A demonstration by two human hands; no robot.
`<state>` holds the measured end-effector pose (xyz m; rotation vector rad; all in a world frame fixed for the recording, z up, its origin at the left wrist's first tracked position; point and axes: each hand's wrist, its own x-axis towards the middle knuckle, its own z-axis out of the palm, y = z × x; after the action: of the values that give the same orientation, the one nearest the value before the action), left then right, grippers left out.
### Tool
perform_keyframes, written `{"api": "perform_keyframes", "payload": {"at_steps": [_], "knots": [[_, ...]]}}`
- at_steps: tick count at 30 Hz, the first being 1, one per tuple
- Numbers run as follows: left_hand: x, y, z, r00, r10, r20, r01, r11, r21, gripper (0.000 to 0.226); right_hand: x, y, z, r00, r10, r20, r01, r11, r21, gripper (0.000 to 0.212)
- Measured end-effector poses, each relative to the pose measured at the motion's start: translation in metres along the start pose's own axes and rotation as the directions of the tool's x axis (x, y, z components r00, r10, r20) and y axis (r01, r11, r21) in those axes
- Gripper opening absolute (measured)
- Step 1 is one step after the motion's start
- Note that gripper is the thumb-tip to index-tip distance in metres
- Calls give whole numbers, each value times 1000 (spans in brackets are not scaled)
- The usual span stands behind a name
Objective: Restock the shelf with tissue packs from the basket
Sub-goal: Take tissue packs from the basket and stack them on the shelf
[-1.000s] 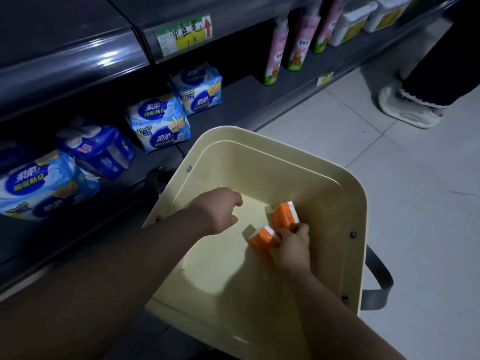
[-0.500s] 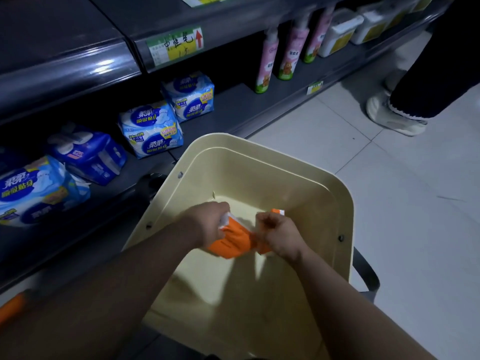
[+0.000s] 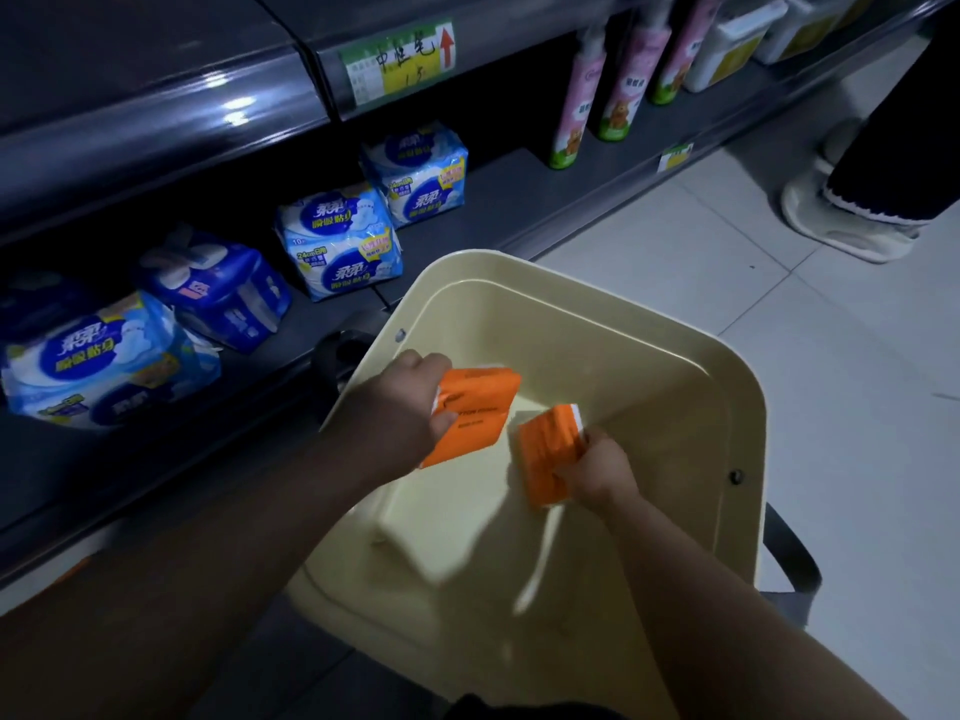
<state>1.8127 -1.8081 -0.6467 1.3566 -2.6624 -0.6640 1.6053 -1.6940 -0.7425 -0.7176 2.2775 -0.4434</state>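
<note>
Over the cream basket (image 3: 748,433) on the shop floor, both of the person's bare arms reach down from the near side. The left hand (image 3: 410,407) grips one orange tissue pack (image 3: 478,413) by its left end, thumb on the front and fingers curled behind, so the pack's broad face with dark print shows. The right hand (image 3: 602,470) has its fingers wrapped round a second orange pack (image 3: 548,459), which stands tilted on end with a white edge at the top. The two packs are near each other but apart, both held within the basket's rim. Whether the right pack's lower end touches the basket bottom I cannot tell. A grey handle (image 3: 789,563) hangs at the basket's right side.

Just behind and to the left runs a dark low shelf (image 3: 519,200). Four blue-and-white soft packs sit on it in a loose row: one at far left (image 3: 104,356), a darker blue one (image 3: 218,288) beside it, then two lighter ones (image 3: 343,241) and (image 3: 421,174) farther along. Past a bare stretch stand tall pink bottles (image 3: 576,106) with green bases. A handwritten price label (image 3: 400,59) with a red arrow is fixed to the shelf edge above. At far right, on the pale floor tiles (image 3: 831,407), another person's light shoe (image 3: 841,220) shows under a dark trouser leg.
</note>
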Motion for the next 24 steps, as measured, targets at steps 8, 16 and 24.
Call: {"api": "perform_keyframes", "payload": {"at_steps": [8, 16, 24], "knots": [[-20, 23, -81, 965, 34, -259, -50, 997, -56, 41, -48, -80, -77, 962, -270, -45, 271, 913, 305, 31], [-38, 20, -198, 806, -101, -583, 29, 991, -131, 35, -93, -189, -141, 788, -553, -269, 614, 735, 287, 30], [-11, -16, -299, 760, -186, -622, 179, 981, -75, 54, -112, -304, -165, 611, -735, -292, 790, 585, 182, 33]]}}
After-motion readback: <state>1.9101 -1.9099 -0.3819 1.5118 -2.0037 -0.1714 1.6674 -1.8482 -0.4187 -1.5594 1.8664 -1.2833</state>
